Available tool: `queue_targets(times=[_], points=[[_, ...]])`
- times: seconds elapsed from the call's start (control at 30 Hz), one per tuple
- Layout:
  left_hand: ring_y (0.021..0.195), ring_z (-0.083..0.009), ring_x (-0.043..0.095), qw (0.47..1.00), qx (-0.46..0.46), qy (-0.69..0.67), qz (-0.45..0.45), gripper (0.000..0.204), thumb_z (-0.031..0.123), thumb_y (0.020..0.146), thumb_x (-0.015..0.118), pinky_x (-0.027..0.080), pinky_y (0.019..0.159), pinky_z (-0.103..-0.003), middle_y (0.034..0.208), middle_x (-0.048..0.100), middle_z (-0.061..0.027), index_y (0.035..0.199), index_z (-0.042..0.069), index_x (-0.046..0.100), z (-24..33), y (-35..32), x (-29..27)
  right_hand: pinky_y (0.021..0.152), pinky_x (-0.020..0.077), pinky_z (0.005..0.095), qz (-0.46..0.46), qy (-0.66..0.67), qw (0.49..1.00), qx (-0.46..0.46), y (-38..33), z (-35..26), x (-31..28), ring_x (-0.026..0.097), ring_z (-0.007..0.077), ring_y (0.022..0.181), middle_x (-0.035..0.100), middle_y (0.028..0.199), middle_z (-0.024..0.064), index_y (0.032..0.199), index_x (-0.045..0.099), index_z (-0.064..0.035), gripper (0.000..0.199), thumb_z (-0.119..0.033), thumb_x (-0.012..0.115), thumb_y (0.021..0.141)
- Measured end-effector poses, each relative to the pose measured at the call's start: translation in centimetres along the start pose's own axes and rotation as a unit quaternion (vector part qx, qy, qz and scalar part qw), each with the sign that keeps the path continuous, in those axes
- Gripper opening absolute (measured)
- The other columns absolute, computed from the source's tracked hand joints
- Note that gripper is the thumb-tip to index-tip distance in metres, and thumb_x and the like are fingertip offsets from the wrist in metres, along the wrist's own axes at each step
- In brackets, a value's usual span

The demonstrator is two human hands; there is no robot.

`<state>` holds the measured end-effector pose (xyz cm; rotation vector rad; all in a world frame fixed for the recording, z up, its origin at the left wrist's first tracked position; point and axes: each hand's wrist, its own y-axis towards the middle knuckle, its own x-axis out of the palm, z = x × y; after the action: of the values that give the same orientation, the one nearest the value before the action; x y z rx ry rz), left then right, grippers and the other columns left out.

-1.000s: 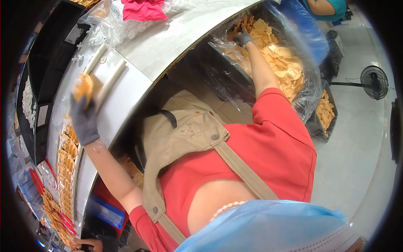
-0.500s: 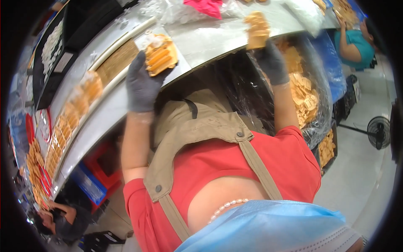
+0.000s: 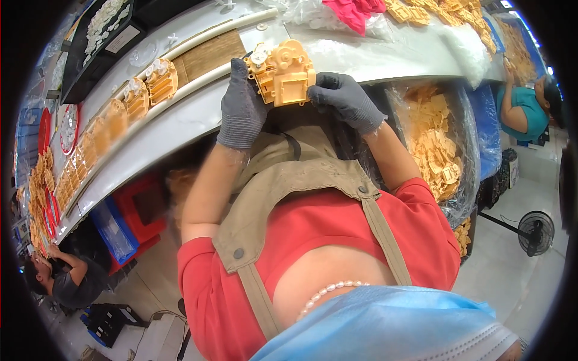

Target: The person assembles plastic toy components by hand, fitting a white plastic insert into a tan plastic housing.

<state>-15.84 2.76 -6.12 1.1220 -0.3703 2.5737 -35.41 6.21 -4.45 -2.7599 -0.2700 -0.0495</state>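
Observation:
Over the front edge of the bench, my gloved left hand (image 3: 245,107) is closed on an orange plastic housing (image 3: 260,60) with white gears at its upper left. My gloved right hand (image 3: 344,99) pinches the lower right corner of an orange plastic cover (image 3: 291,84). This cover overlaps the housing and hides most of it. Whether the two are fitted together or only lie against each other, I cannot tell. Both gloves are dark grey.
A rail track (image 3: 211,54) on the bench at left carries a row of similar housings (image 3: 161,84). To the right, a plastic-lined box (image 3: 436,144) holds loose orange parts. A black bin (image 3: 84,66) has white pieces. Other people work at far left and right.
My right hand has brought the cover from the right over to the housing in my left hand. Both hands now hold the parts together in front of me.

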Motion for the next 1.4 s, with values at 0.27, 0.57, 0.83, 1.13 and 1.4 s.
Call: queue_targets(times=[0.27,0.57,0.83,1.13,1.4], points=[[0.110,-0.0256,0.051,0.999,0.004,-0.049,-0.007,0.057,0.046,0.092,0.042,0.044,0.095,-0.039,0.120,0.049,-0.0135,0.129,0.003,0.036,0.1,-0.7,0.0,0.061,0.0401,0.0182,-0.039,-0.071,0.997,0.008,1.6,0.5,0.4,0.050,0.0036,0.067,0.059,0.077,-0.0027,0.091,0.063,-0.0029,0.022,-0.021,0.066,0.080],[0.102,-0.0188,0.054,0.997,0.060,0.047,0.017,0.047,0.019,0.087,0.061,0.048,0.088,-0.033,0.114,0.052,-0.0106,0.124,0.001,0.039,-0.4,-0.7,-0.8,0.054,0.0391,0.0183,-0.013,-0.072,0.997,-0.010,2.4,0.8,1.0,0.050,0.0043,0.061,0.057,0.072,-0.0024,0.085,0.061,-0.0044,0.017,-0.018,0.068,0.077],[0.100,-0.0151,0.054,0.967,0.165,0.187,0.046,0.042,0.015,0.086,0.061,0.047,0.087,-0.026,0.111,0.054,-0.0087,0.122,0.001,0.042,-0.4,-1.1,-0.9,0.063,0.0421,0.0204,0.016,-0.111,0.988,-0.109,3.5,1.1,1.3,0.051,0.0070,0.070,0.056,0.078,-0.0002,0.094,0.057,-0.0020,0.020,-0.018,0.061,0.083],[0.103,-0.0144,0.053,0.932,0.205,0.298,-0.025,0.049,0.007,0.081,0.065,0.045,0.089,-0.027,0.115,0.054,-0.0088,0.124,0.000,0.044,-1.5,-2.2,0.3,0.064,0.0443,0.0295,0.190,-0.242,0.843,-0.442,4.0,-1.7,5.8,0.053,0.0246,0.068,0.052,0.075,0.0122,0.088,0.053,-0.0003,0.019,-0.018,0.047,0.088],[0.098,-0.0146,0.056,0.901,0.259,0.347,0.007,0.041,0.001,0.076,0.068,0.046,0.085,-0.027,0.109,0.059,-0.0096,0.115,-0.002,0.054,-0.8,-3.4,1.1,0.054,0.0379,0.0262,0.190,-0.019,0.903,-0.385,4.1,-2.5,7.5,0.047,0.0139,0.060,0.050,0.065,0.0077,0.070,0.052,-0.0012,0.031,-0.025,0.048,0.089]])
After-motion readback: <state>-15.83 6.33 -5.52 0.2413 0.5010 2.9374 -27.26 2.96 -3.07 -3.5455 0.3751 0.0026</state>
